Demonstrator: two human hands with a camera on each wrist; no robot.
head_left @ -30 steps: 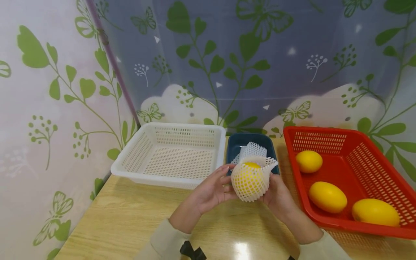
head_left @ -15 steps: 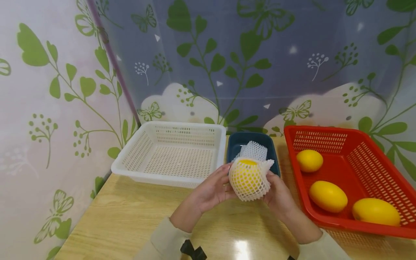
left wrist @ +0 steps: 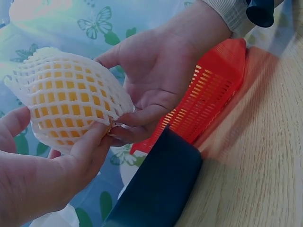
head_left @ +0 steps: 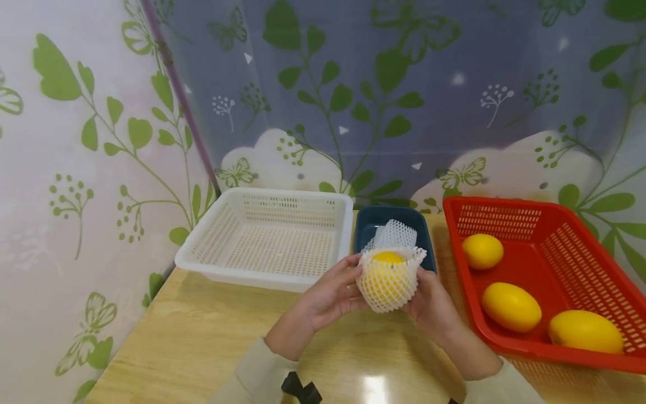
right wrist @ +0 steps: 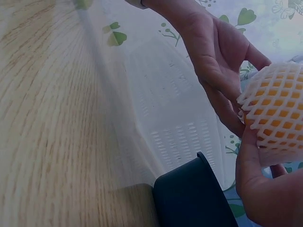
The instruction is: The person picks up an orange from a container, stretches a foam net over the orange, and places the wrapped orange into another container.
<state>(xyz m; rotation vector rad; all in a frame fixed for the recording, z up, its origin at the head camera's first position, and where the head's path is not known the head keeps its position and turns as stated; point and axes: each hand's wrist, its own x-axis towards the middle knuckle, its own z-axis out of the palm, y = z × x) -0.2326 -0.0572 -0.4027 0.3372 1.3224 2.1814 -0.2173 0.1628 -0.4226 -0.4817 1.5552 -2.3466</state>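
A yellow, rounded fruit (head_left: pixel 388 258) sits inside a white foam net sleeve (head_left: pixel 387 289), and its bare top shows through the opening. My left hand (head_left: pixel 325 297) holds the sleeved fruit from the left, my right hand (head_left: pixel 435 303) from the right. In the left wrist view, fingers of both hands meet at the sleeve's lower end. Both hands are above the front of a dark blue tray (head_left: pixel 359 224), where several white foam nets (head_left: pixel 393 233) lie.
On the left stands a white perforated basket (head_left: pixel 262 280). To the right, a red basket (head_left: pixel 542 247) contains 3 yellow fruits (head_left: pixel 511 307). All stand on a wooden table (head_left: pixel 212 342) against a patterned curtain (head_left: pixel 313 73).
The sleeved fruit has tilted slightly between the hands, and the net's pointed corner at the right has shifted a little left. Both hands stay nearly in place.
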